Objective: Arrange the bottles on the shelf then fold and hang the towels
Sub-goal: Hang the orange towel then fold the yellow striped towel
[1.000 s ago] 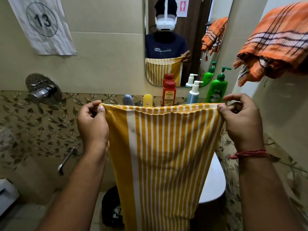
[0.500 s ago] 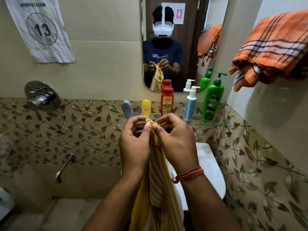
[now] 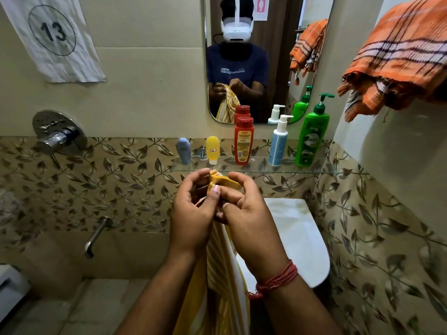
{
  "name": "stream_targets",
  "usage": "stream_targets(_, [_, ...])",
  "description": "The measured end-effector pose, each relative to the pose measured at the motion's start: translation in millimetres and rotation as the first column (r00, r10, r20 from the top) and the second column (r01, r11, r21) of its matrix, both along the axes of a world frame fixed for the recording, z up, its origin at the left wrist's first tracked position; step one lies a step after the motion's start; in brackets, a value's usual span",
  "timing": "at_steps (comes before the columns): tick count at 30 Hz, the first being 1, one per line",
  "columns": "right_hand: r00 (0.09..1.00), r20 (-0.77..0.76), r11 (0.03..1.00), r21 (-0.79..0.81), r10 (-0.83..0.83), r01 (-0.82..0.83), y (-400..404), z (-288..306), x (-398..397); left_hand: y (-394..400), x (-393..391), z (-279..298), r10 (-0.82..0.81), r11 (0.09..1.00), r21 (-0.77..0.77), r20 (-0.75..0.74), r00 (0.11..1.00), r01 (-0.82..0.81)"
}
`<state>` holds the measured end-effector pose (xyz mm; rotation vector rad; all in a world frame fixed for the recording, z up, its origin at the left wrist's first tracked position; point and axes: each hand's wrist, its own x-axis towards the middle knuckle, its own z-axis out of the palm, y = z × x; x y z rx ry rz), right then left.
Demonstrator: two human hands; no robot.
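Head view, change: A second ago the yellow striped towel (image 3: 222, 269) was held spread wide by its two top corners; the hands have since come together at frame centre and the corners now meet, so the cloth hangs doubled lengthwise in a narrow fall toward the lower edge.
Head view, left hand: The left hand (image 3: 193, 213) has its fingers curled, thumb pressed on the gathered top edge; it grips the towel.
Head view, right hand: The right hand (image 3: 246, 213), with a red thread at the wrist, has its fingers curled round the same top edge from the other side; it grips the towel and touches the left hand.
Head view, towel position: Held in the air just below the glass shelf (image 3: 338, 170), in front of a white fixture (image 3: 297, 235) at centre right; not resting on anything.
Head view, bottles: Five stand upright in a row on the shelf: grey tube (image 3: 183, 151), yellow tube (image 3: 212, 150), red bottle (image 3: 243, 141), blue pump bottle (image 3: 278, 141), green pump bottle (image 3: 312, 139).
Head view, other towel: An orange checked towel (image 3: 396, 59) hangs at upper right.
Head view, mirror: The mirror (image 3: 278, 68) shows the same joined grip from the front.
Assessment: Bottle step appears done; one towel appears hung. The yellow towel is mid-fold, one lengthwise fold made; further folding and hanging remain.
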<state>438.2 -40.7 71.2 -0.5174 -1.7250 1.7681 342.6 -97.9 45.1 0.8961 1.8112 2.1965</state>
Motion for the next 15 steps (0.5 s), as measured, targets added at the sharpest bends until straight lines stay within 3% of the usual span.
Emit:
stream_targets(1, [0.998, -0.013, 0.996, -0.055, 0.068, -0.069, 2.5, 1.0, 1.8, -0.8, -2.7, 0.8, 0.021, 1.000, 0.000, 0.003, 1.000, -0.021])
stream_targets(3, [0.990, -0.006, 0.990, -0.016, 0.142, -0.142, 6.7, 2.7, 6.8, -1.7, -9.1, 2.8, 0.056, 0.998, 0.014, 0.018, 0.998, -0.056])
stream_targets(5, [0.994, 0.089, 0.955, 0.294, -0.059, 0.030, 21.0, -3.8, 10.8, -2.6, -11.8, 6.1, 0.052, 0.998, 0.044, 0.053, 0.997, -0.055])
stream_targets(7, [0.913, 0.141, 0.722, 0.663, -0.382, 0.200, 44.1, -14.1, 14.1, -4.8, -12.5, 9.4, 0.045, 0.996, 0.076, 0.072, 0.996, -0.050])
stream_targets(8, [0.897, 0.184, 0.702, 0.691, -0.403, 0.173, 56.9, -20.6, 16.2, -6.0, -12.7, 11.2, 0.038, 0.995, 0.088, 0.075, 0.996, -0.045])
stream_targets(9, [0.914, 0.257, 0.791, 0.603, -0.313, 0.101, 67.1, -24.5, 18.8, -7.4, -13.1, 12.6, 0.024, 0.994, 0.101, 0.075, 0.997, -0.031])
stream_targets(11, [0.960, 0.279, 0.962, 0.258, 0.010, -0.085, 81.6, -34.4, 21.1, -9.8, -14.1, 16.5, -0.035, 0.989, 0.145, 0.084, 0.996, 0.023])
stream_targets(13, [0.970, 0.191, 0.983, 0.080, 0.148, -0.165, 90.8, -44.9, 21.8, -9.7, -14.7, 21.1, -0.080, 0.978, 0.197, 0.083, 0.993, 0.062])
stream_targets(15, [0.972, 0.119, 0.977, 0.044, 0.202, -0.208, 93.6, -44.7, 20.6, -9.5, -17.6, 25.9, -0.066, 0.973, 0.228, 0.063, 0.996, 0.050])
